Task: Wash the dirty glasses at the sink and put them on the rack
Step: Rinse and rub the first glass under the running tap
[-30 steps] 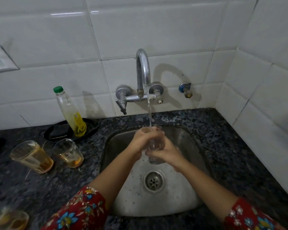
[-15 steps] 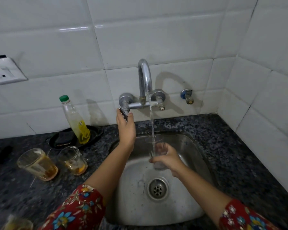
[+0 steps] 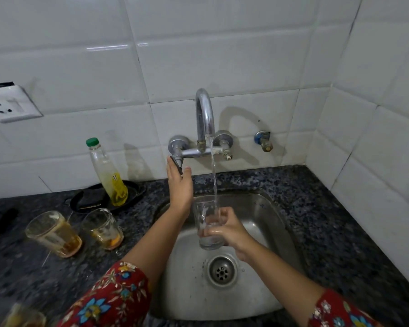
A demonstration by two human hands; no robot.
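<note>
Table (image 3: 340,232): dark speckled stone, surrounds the sink and carries the waiting glassware; no rack in view.
Sink (image 3: 269,208): steel basin, drain uncovered; work is best kept low over it so splash stays inside.
Tap (image 3: 204,109): wall-mounted and running a thin stream, a modest flow that suits rinsing.
Left hand (image 3: 180,185): fingers straight, touching the tap lever (image 3: 175,160); small, gentle adjustments advised.
Right hand (image 3: 229,230): fingers curled round the lower half of the clear glass (image 3: 204,218).
Clear glass: upright over the basin, directly under the stream, a little water in its bottom. Probably slippery, so grip firmly, swirl, then tip out.
Larger dirty glass (image 3: 54,232): amber dregs; on the table left of the sink, unwashed.
Smaller dirty glass (image 3: 104,228): just beside it, likewise unwashed.
</note>
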